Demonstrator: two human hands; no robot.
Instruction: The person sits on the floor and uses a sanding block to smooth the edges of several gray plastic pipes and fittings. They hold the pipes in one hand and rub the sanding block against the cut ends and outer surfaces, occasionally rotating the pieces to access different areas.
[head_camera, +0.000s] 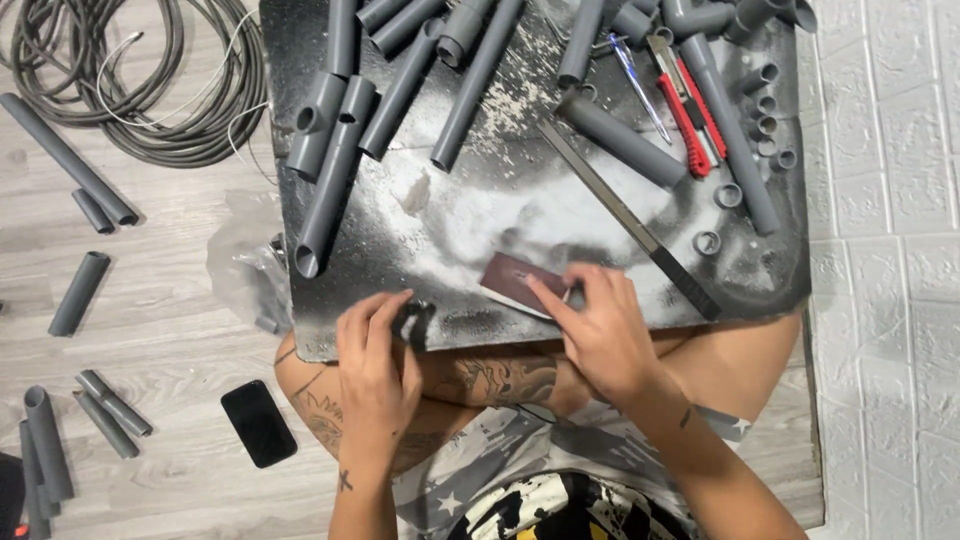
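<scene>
My left hand (375, 365) pinches a small dark grey piece (412, 322) at the near edge of a black dusty board (470, 215) resting on my lap. My right hand (600, 325) presses its fingers on a brown sheet of sandpaper (518, 280) lying flat on the board. White dust covers the board around both hands. Several grey plastic pipes (330, 185) and fittings lie across the board's far half.
A long metal ruler (630, 220), a red utility knife (685, 110), a blue pen (640, 85) and small pipe rings (728, 195) lie at the right. On the floor left: coiled grey cable (150, 80), loose pipe pieces (78, 292), a black phone (258, 422). White wall at right.
</scene>
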